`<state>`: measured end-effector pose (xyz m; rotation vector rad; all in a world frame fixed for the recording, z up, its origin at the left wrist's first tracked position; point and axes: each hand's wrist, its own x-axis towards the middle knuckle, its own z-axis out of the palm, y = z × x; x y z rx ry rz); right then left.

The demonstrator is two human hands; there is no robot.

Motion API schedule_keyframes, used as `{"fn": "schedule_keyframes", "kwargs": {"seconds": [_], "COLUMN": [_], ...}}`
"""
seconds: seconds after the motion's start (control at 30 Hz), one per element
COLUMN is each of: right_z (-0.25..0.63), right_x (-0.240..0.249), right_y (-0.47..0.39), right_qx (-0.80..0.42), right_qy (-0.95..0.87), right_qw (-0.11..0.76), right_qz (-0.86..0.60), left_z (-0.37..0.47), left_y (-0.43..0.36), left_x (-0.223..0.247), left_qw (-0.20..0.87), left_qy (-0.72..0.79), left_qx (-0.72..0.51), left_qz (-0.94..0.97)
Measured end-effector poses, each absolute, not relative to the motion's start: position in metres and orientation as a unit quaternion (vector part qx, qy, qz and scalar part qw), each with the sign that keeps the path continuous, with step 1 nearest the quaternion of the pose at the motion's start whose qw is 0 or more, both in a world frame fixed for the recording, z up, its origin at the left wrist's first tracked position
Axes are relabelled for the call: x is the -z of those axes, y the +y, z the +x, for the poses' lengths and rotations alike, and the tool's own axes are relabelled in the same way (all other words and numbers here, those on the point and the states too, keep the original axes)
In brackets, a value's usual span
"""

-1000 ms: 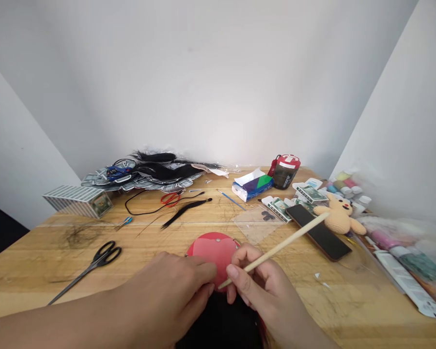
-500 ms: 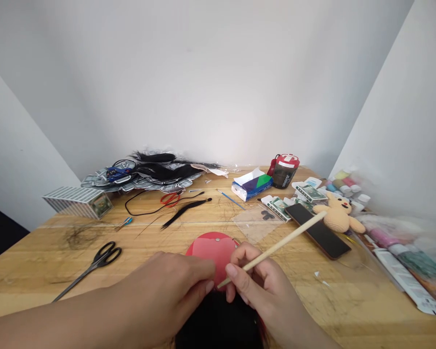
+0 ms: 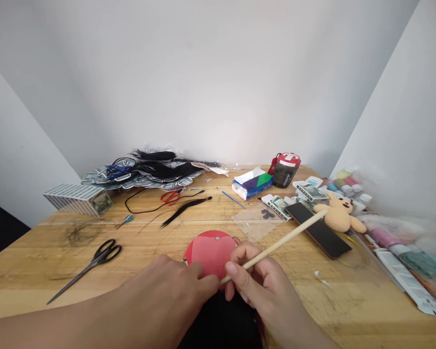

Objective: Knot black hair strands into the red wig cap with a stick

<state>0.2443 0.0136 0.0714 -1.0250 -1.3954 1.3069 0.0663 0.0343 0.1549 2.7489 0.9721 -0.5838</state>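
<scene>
stick point(image 3: 276, 246) in right grip point(image 3: 256, 286)

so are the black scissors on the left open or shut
Shut. The black scissors lie flat on the wooden table with the blades together in one thin line, the handle loops side by side.

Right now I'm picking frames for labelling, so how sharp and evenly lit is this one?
Head view: soft, even light with faint shadows; hands, wooden stick and black scissors are sharp; the bottles at the right edge look blurred; wide-angle distortion slants the walls.
</scene>
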Motion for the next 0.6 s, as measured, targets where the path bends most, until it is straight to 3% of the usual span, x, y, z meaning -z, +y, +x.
{"fn": "schedule_keyframes", "kwargs": {"seconds": [0.07, 0.3, 0.6], "right_z": [0.244, 0.245, 0.246], "right_x": [-0.072, -0.073, -0.074], "right_y": [0.013, 0.012, 0.012], "right_qx": [-0.536, -0.555, -0.570], "right_qy": [-0.566, -0.554, -0.542], "right_qw": [0.466, 0.457, 0.450], "right_qz": [-0.419, -0.420, -0.423], "left_z": [0.065, 0.045, 0.007], "left_y": [0.032, 0.027, 0.033], "left_x": [-0.154, -0.130, -0.104], "left_qw": [0.086, 0.131, 0.222], "left_qy": [0.328, 0.287, 0.150], "left_qx": [0.172, -0.075, -0.220], "left_qz": [0.925, 0.946, 0.938]}}
